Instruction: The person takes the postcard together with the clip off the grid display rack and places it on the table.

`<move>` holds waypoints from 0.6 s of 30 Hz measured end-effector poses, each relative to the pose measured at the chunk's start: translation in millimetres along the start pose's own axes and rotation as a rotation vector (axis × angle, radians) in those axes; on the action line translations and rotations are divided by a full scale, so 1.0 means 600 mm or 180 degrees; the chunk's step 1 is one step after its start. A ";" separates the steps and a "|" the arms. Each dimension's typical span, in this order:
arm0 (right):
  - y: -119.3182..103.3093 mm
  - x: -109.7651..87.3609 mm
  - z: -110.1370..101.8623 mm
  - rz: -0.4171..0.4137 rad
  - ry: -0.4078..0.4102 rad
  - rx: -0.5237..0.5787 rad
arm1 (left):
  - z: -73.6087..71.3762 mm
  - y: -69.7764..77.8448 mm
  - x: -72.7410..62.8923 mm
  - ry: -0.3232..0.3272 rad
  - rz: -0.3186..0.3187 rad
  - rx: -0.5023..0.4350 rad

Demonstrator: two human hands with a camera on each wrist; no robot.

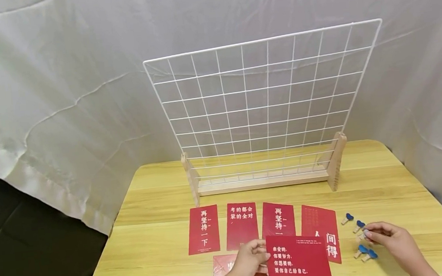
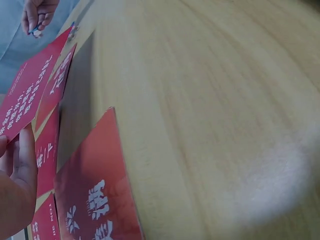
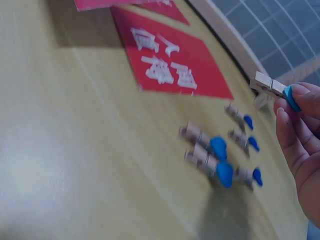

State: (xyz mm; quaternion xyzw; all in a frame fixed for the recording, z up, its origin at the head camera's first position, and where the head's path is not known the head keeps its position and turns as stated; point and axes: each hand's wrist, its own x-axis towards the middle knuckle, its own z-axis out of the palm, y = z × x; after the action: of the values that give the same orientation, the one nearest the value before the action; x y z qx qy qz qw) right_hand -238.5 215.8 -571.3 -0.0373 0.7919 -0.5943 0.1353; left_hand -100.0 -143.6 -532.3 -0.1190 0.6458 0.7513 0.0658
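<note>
My left hand (image 1: pixel 248 263) holds a red card (image 1: pixel 298 259) with white lettering by its left edge, raised over the other cards. In the right wrist view, my right hand (image 3: pixel 305 127) pinches a small wooden clothespin (image 3: pixel 270 85) by its blue heart-shaped end. More clothespins (image 3: pixel 200 137) with blue hearts lie on the table just below that hand. The held card partly covers a red card (image 1: pixel 331 227) on the right of the row. Another red card (image 1: pixel 222 264) lies partly hidden beneath my left hand.
Behind the cards stands a white wire grid (image 1: pixel 244 80) in a wooden base (image 1: pixel 263 182). Three more red cards, among them the leftmost card (image 1: pixel 197 242), lie in a row before it on the wooden table (image 1: pixel 143 247). Pale cloth (image 1: pixel 76 49) hangs around the table.
</note>
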 end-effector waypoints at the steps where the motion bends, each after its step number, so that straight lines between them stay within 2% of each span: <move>1: -0.004 -0.007 -0.002 0.0042 -0.0040 0.0006 | 0.001 -0.002 -0.001 -0.0019 0.0004 -0.0008; 5: -0.031 -0.034 -0.008 0.0196 -0.0240 0.0049 | 0.003 -0.005 -0.005 -0.0061 0.0001 -0.0054; 10: -0.060 -0.063 -0.006 0.0527 -0.0241 0.0171 | 0.009 -0.009 -0.009 -0.0117 -0.0020 -0.0079; 14: -0.059 -0.073 -0.012 0.0731 -0.0242 0.0138 | 0.015 -0.018 -0.013 -0.0169 -0.0062 -0.0066; 18: -0.043 -0.076 -0.022 0.0865 -0.0252 -0.0045 | 0.020 -0.024 -0.018 -0.0176 -0.0139 -0.0025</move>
State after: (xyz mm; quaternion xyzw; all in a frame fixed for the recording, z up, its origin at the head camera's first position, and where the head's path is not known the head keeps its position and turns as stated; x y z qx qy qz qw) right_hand -201.0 230.5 -535.4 0.0460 0.7879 -0.5629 0.2453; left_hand -87.3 -128.9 -541.3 -0.1125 0.6380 0.7552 0.0996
